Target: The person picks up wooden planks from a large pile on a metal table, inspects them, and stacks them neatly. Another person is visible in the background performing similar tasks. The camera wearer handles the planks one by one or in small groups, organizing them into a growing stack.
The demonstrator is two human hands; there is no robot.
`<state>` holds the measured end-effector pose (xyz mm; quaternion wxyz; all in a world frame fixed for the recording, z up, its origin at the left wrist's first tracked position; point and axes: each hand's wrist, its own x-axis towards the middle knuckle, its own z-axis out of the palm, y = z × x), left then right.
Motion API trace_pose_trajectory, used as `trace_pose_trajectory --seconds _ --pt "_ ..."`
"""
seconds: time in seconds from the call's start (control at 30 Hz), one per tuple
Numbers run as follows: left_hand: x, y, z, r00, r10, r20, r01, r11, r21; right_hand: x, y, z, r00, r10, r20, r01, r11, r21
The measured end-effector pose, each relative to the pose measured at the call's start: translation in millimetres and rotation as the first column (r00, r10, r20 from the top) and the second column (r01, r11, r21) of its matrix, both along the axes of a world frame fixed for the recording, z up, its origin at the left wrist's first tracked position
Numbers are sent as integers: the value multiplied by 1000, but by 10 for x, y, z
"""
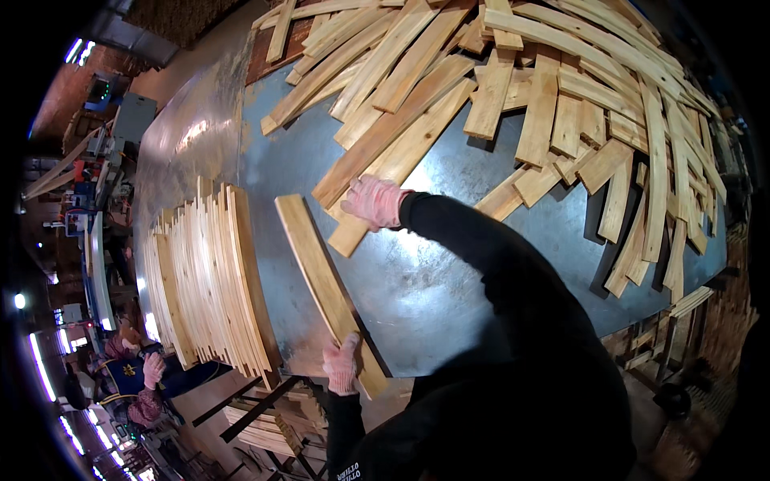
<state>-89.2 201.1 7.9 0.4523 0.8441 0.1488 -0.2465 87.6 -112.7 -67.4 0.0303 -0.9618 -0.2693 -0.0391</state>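
Note:
My left hand [341, 365], in a pale pinkish work glove, is closed around the near end of a wooden board [309, 268]. This board slants across the metal table, and its near end sticks out past the table's front edge. Farther off, my right hand [374, 202], gloved the same way, lies over a light board [350, 238] with its fingers curled over the wood. A browner board [377, 144] runs alongside that one, close to my fingertips. Exactly how my right fingers grip is partly hidden by the glove's back.
Left of my left hand stands a tight row of boards [204, 280] on edge. A large loose heap of boards [553, 104] covers the table's far and right side. Beyond the metal table [417, 297], at lower left, another person's gloved hand [153, 370] shows near machinery.

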Motion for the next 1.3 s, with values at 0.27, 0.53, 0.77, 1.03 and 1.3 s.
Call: trace_pose_trajectory --seconds 0.27,0.53,0.77,1.03,1.3 --pt "-346 139 138 928 334 165 -259 897 -357 713 292 1058 998 -56 25 50 975 216" --pt "-375 109 240 974 167 152 -211 911 353 0 -1701 487 63 -989 134 981 86 177" --pt "282 77 -74 830 -427 358 9 653 757 -1252 -1477 839 298 -474 -828 770 -393 502" --pt "2419 -1636 -72 471 -879 79 420 302 856 -3080 -725 796 630 247 -736 675 -643 362" --pt "1003 -1452 -103 625 -768 139 491 526 695 -3358 -1112 655 626 323 -710 720 -589 367"
